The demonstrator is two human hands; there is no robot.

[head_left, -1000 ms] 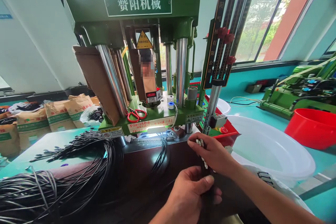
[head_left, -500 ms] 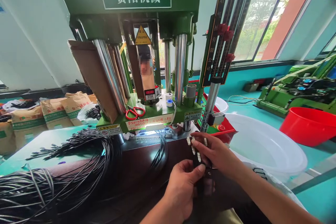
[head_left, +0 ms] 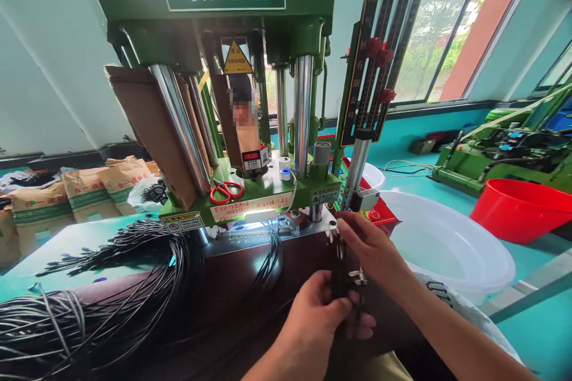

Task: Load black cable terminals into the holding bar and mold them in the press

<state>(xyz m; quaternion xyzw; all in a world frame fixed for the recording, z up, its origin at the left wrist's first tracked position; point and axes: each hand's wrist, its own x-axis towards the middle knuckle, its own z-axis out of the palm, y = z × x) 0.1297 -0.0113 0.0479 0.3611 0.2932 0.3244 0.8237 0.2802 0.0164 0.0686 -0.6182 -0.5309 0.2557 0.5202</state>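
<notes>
My left hand is closed around a small bunch of black cables above the dark tabletop, with some fingers showing past the far side of the bunch. Small silvery metal connectors tip the cables; one connector sticks out to the right, below my other hand. Thumb and fingers together, my right hand pinches at the upper connectors. Its fingertips partly hide what they grip. More black cables run out of the press onto the tabletop, left of both hands.
A green press stands ahead, red-handled scissors on its ledge. Coiled black cables fill the left side. At the right are a white tub, a red tub and a red control box.
My right hand has moved slightly up relative to my left, and the connectors have spread and turned. More fingers of my left hand show behind the bunch. The view has shifted slightly.
</notes>
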